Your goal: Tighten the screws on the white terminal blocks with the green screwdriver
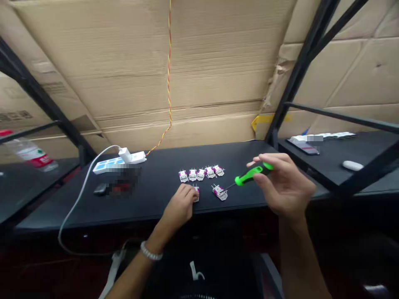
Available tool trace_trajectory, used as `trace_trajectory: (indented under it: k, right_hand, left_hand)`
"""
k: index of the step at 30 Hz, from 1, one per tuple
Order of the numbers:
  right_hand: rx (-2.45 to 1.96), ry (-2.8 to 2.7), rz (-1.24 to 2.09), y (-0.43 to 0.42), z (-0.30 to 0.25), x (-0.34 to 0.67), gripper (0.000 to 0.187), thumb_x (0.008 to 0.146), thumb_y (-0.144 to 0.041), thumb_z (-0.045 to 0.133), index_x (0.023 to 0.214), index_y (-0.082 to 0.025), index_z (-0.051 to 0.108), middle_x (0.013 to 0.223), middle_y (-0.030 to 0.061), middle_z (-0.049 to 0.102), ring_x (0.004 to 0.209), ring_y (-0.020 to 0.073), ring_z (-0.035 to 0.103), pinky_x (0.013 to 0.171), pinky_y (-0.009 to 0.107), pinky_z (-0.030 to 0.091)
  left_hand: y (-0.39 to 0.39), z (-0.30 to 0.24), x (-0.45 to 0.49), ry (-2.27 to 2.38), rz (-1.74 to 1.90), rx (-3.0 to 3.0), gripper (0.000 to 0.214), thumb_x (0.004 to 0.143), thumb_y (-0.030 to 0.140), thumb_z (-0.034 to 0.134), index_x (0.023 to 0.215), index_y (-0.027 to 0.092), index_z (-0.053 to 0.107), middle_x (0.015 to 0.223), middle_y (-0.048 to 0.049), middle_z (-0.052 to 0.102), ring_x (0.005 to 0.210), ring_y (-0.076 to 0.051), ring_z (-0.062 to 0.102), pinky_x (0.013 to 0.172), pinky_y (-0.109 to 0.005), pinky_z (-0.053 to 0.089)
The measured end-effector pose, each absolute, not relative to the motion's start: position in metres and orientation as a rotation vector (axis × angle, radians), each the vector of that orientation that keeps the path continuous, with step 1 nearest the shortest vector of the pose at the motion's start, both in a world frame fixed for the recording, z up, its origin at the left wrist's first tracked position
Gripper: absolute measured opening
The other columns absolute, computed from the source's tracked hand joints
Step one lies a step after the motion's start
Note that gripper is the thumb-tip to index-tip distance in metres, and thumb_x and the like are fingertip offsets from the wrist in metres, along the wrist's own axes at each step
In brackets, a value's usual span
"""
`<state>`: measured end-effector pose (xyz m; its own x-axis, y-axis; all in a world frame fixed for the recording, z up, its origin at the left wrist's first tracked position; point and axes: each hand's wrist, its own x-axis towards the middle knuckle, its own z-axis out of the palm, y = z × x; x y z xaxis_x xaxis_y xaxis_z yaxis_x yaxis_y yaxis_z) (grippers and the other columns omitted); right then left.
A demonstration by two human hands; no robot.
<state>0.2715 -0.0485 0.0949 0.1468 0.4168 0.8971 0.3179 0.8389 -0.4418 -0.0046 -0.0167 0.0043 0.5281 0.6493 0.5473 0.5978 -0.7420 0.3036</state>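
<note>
From my end on the head cam: R hand (286, 187) has the green/blk screwdriver (249, 176), handle grasped btwn thumb & fingers, shaft pointing L & slightly down. Tip is at the lone white/purple unit (220, 192) lying tilted on the blk desk (149, 203), nr front edge; can't tell from here if tip is seated or just over it. L hand (179, 205) is curled at the 2nd unit (196, 195), also nr front edge, L of the lone one; fingers cover most of it, so I can't tell if it's pinched or only touched. Bracelet (151, 251) on L wrist. Behind both I've got a row of 5 similar units (201, 173), close together, slightly uneven, prongs mostly pointing to the back. Back L of desk: power strip (106, 165) w/ white plug (124, 155) in it, white cable (81, 193) looping down past front edge; blurred-out patch + small dark item in front, can't ID. Red/yellow twisted wire (169, 74) hangs down the cardboard (218, 62) backing to the strip's R end. Blk metal frame (294, 79) both sides; bottle (33, 155) w/ red label far L, white oval item (352, 165) far R.
</note>
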Motion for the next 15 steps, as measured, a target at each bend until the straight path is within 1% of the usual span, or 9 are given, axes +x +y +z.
trace_trajectory:
  k: [7, 12, 15]
  right_hand:
    - [-0.639, -1.459, 0.060, -0.0476, 0.0944, 0.2723, 0.042, 0.088, -0.012, 0.081, 0.127, -0.029, 0.078, 0.112, 0.0076, 0.073, 0.091, 0.0246, 0.076, 0.077, 0.044, 0.067]
    - [-0.629, -1.475, 0.081, -0.0489, 0.0932, 0.2729, 0.049, 0.087, -0.007, 0.081, 0.130, -0.031, 0.077, 0.114, 0.0062, 0.073, 0.095, 0.0230, 0.075, 0.080, 0.041, 0.065]
    - [-0.617, -1.479, 0.099, -0.0494, 0.0934, 0.2724, 0.051, 0.087, -0.006, 0.080, 0.131, -0.032, 0.077, 0.114, 0.0057, 0.072, 0.095, 0.0230, 0.075, 0.081, 0.041, 0.064]
  left_hand:
    - [-0.0149, 0.0018, -0.0070, 1.081, 0.989, 2.681, 0.023, 0.105, 0.007, 0.045, 0.099, 0.019, 0.063, 0.103, -0.0093, 0.070, 0.101, -0.025, 0.063, 0.091, -0.041, 0.059]
    - [-0.0146, -0.0014, -0.0080, 1.087, 0.978, 2.672, 0.025, 0.102, 0.002, 0.044, 0.100, 0.019, 0.062, 0.104, -0.0090, 0.069, 0.101, -0.024, 0.064, 0.090, -0.039, 0.059]
    - [-0.0146, -0.0029, -0.0085, 1.094, 0.968, 2.677, 0.025, 0.102, 0.002, 0.044, 0.101, 0.019, 0.062, 0.105, -0.0089, 0.068, 0.101, -0.024, 0.063, 0.090, -0.038, 0.059]
